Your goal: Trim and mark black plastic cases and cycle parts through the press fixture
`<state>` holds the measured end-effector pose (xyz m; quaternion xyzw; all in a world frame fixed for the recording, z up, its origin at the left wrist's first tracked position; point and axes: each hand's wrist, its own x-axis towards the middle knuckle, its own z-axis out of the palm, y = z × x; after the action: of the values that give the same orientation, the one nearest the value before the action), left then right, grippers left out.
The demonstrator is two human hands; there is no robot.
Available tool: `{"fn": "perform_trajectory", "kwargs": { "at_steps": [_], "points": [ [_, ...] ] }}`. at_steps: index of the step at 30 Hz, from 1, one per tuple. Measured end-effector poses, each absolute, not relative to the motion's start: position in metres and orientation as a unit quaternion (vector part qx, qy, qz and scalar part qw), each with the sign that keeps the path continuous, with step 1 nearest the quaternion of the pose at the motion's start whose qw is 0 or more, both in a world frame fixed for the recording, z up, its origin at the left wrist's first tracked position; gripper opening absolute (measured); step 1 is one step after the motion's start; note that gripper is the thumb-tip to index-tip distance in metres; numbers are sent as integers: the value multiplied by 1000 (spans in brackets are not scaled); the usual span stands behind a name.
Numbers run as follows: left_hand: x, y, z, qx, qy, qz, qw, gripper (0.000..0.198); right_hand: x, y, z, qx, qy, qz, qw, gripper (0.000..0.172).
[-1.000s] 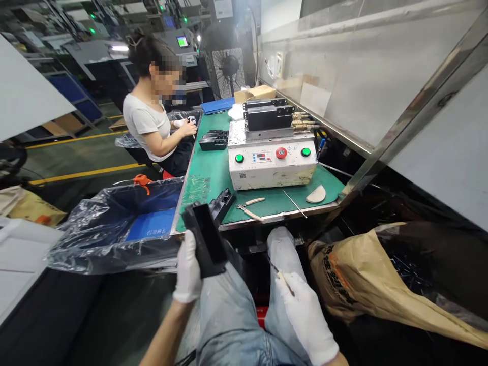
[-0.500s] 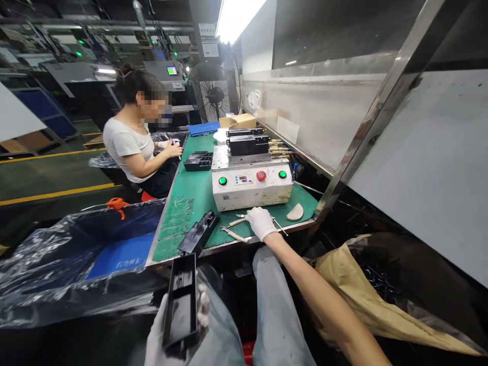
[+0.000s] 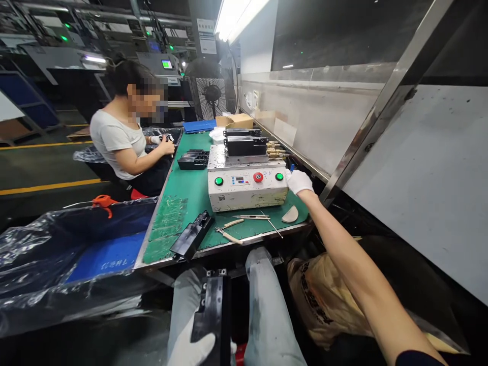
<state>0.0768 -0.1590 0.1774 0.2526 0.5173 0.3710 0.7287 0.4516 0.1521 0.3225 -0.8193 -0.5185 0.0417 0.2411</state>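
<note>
My white-gloved left hand (image 3: 192, 349) grips a long black plastic housing (image 3: 215, 307) above my lap, its thumb across the outer face. My white-gloved right hand (image 3: 300, 181) is at the right end of the white machine (image 3: 247, 195), fingers curled in. A blue-topped pen (image 3: 292, 166) shows just behind those fingers; what they hold is hidden. On the green mat lie tweezers (image 3: 251, 217), beige-handled nippers (image 3: 232, 237), a thin metal rod (image 3: 272, 225) and a pale half-round piece (image 3: 290, 214). Another black housing (image 3: 192, 235) rests by the front edge.
Black housings (image 3: 246, 145) sit on the machine's top, and more (image 3: 192, 159) lie to its left. A co-worker (image 3: 122, 134) sits at the table's left side. A plastic-lined bin (image 3: 110, 254) stands at left, a brown sack (image 3: 328, 300) below right.
My right hand has moved from the tools on the mat to the machine's right end, uncovering the tweezers. My left hand has turned the housing from its hollow side to its outer face.
</note>
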Motion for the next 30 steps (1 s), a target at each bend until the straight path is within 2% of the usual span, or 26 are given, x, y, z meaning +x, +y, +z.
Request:
{"fn": "perform_trajectory", "kwargs": {
  "at_steps": [2,4,7,10,15,21,25,30],
  "points": [
    [85,-156,190,264,533,377,710,86,448,138,338,-813,-525,11,251,50],
    [87,-155,201,282,561,389,674,89,435,108,349,-782,-543,11,306,55],
    [87,-156,211,320,588,394,630,87,395,40,351,-669,-585,163,428,54],
    [87,-160,215,351,611,380,599,84,349,-35,337,-568,-613,322,446,45],
    [92,-169,226,377,624,368,577,74,312,-92,311,-524,-596,396,462,38],
    [97,-179,249,362,625,361,589,72,320,-89,295,-534,-589,424,434,43],
    [93,-182,255,400,602,315,615,80,327,-92,292,-535,-602,360,471,36],
    [94,-184,261,442,574,246,644,85,313,-96,299,-487,-620,388,478,30]
  ]
}}
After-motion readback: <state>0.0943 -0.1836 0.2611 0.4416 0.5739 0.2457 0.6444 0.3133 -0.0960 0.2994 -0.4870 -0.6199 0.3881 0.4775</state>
